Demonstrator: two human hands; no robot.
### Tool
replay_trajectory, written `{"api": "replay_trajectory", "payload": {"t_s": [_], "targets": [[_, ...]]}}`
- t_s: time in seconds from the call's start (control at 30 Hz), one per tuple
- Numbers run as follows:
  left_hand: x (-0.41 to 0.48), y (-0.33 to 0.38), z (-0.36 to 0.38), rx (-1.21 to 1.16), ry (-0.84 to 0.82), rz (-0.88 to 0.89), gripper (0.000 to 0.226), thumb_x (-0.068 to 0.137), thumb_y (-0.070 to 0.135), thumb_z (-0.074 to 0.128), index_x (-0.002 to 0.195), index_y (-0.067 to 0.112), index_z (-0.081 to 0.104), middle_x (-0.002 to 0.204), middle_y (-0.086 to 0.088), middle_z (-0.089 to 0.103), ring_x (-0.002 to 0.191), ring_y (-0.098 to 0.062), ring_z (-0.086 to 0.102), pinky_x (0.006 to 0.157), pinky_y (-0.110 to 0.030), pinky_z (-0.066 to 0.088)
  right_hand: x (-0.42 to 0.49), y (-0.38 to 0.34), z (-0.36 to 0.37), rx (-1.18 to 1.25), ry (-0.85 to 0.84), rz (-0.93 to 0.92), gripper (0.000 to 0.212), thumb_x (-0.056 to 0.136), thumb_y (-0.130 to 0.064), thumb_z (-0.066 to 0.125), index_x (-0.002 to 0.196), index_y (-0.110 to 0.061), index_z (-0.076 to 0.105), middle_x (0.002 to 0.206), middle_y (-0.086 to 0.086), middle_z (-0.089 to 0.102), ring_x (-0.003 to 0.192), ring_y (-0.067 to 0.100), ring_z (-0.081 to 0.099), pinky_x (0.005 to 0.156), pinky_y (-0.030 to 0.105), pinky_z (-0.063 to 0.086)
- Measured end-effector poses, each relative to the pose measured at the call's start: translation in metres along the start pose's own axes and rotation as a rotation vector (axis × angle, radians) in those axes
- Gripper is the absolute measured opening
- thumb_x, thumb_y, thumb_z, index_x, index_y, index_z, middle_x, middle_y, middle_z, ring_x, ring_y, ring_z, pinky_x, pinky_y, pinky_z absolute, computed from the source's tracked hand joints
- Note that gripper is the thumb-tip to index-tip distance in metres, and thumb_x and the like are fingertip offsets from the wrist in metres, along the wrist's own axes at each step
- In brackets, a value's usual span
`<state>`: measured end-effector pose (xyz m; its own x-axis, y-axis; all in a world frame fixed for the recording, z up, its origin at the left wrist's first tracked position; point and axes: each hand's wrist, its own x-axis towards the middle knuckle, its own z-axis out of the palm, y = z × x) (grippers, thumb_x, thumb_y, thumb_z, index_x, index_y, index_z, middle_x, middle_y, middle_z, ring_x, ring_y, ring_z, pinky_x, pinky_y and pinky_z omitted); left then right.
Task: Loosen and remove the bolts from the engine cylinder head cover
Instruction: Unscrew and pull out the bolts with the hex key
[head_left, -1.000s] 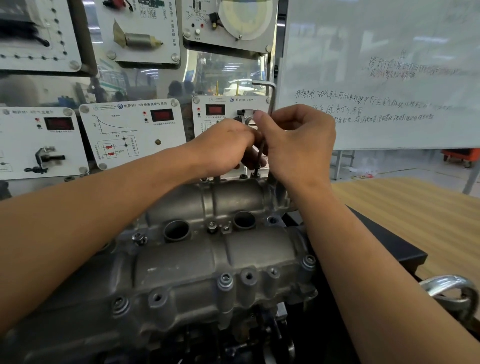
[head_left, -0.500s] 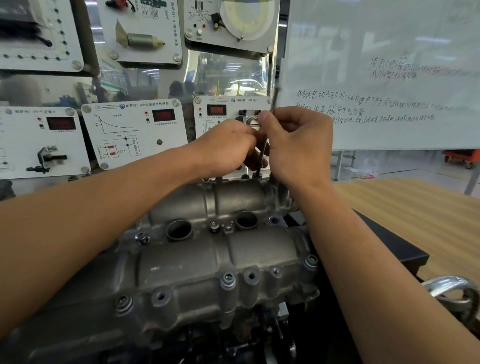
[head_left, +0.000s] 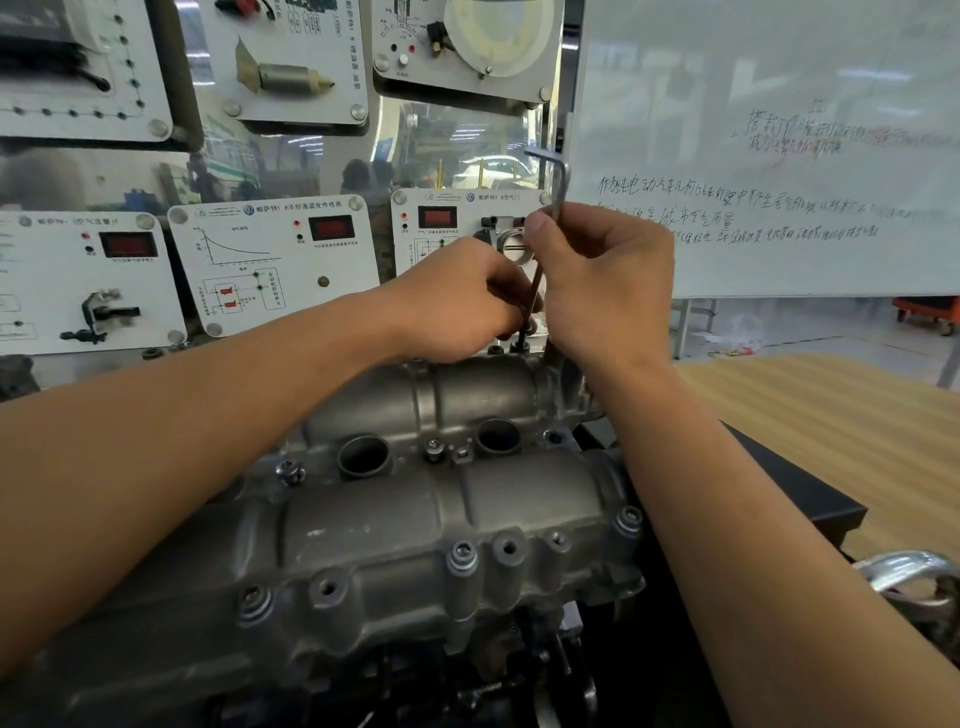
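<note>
Single view here, from the head, looking forward and slightly down along both forearms. The cover (head_left: 415, 525) sits close underneath and fills the lower frame, with the left hand (head_left: 457, 306) and right hand (head_left: 602, 280) meeting at centre. Beyond them, the wide lens catches panels (head_left: 270, 260) straight ahead, and a whiteboard (head_left: 779, 130) and tabletop (head_left: 831, 415) off right.

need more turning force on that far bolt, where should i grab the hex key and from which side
Probably the short bent arm at the top of the hex key, taken from the left. The key stands nearly upright with its tip in the far bolt, and that arm juts left, bare above the right hand, so it works as a crank.
</note>
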<state>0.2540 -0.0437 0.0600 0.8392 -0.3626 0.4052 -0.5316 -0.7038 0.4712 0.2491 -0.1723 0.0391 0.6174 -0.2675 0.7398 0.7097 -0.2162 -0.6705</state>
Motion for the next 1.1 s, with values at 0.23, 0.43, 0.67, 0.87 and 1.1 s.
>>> {"api": "replay_trajectory", "payload": {"t_s": [0.23, 0.43, 0.67, 0.87, 1.1], "targets": [[0.0, -0.0034, -0.0003, 0.056, -0.022, 0.056, 0.043, 0.085, -0.009, 0.062, 0.065, 0.029, 0.059, 0.051, 0.023, 0.06, 0.052, 0.008, 0.055, 0.052, -0.007, 0.04, -0.0033, -0.0014, 0.0071, -0.033, -0.149, 0.001, 0.033, 0.104, -0.016, 0.045, 0.081, -0.033, 0.059, 0.095, 0.001, 0.074, 0.095, 0.017, 0.069, 0.091, 0.046, 0.054], [0.0025, -0.0074, 0.0016, 0.121, -0.018, 0.071, 0.029, 0.087, 0.004, 0.072, 0.07, 0.026, 0.063, 0.056, 0.021, 0.062, 0.058, 0.011, 0.057, 0.056, -0.003, 0.038, -0.001, -0.0009, 0.0044, -0.021, -0.06, 0.029, 0.016, 0.096, -0.023, 0.065, 0.1, -0.01, 0.074, 0.087, -0.002, 0.075, 0.081, 0.009, 0.071, 0.082, 0.037, 0.059], [-0.0009, -0.0048, 0.005, 0.146, 0.061, 0.085, 0.016, 0.085, 0.011, 0.077, 0.101, 0.008, 0.076, 0.095, -0.003, 0.076, 0.09, -0.013, 0.07, 0.087, -0.029, 0.055, -0.0002, -0.0004, 0.0016, -0.018, 0.032, -0.015, 0.005, 0.087, -0.018, 0.075, 0.083, -0.017, 0.074, 0.075, -0.004, 0.073, 0.071, 0.011, 0.071, 0.074, 0.036, 0.06], [-0.0013, -0.0046, 0.006, 0.098, 0.13, 0.086, 0.01, 0.082, 0.013, 0.08, 0.092, 0.013, 0.076, 0.087, 0.001, 0.075, 0.083, -0.01, 0.07, 0.078, -0.023, 0.054, -0.0006, -0.001, 0.0029, 0.084, 0.008, -0.041, 0.01, 0.092, -0.011, 0.067, 0.088, -0.007, 0.076, 0.078, 0.002, 0.075, 0.07, 0.013, 0.071, 0.072, 0.031, 0.06], [0.0001, -0.0044, 0.0039, 0.089, 0.105, 0.061, 0.024, 0.082, 0.013, 0.079, 0.07, 0.028, 0.065, 0.069, 0.013, 0.066, 0.065, 0.0, 0.062, 0.06, -0.009, 0.041, -0.0014, -0.0024, 0.0039, 0.061, -0.026, -0.053, 0.019, 0.1, -0.011, 0.057, 0.086, -0.016, 0.07, 0.082, -0.005, 0.074, 0.07, 0.016, 0.071, 0.07, 0.031, 0.06]]}}
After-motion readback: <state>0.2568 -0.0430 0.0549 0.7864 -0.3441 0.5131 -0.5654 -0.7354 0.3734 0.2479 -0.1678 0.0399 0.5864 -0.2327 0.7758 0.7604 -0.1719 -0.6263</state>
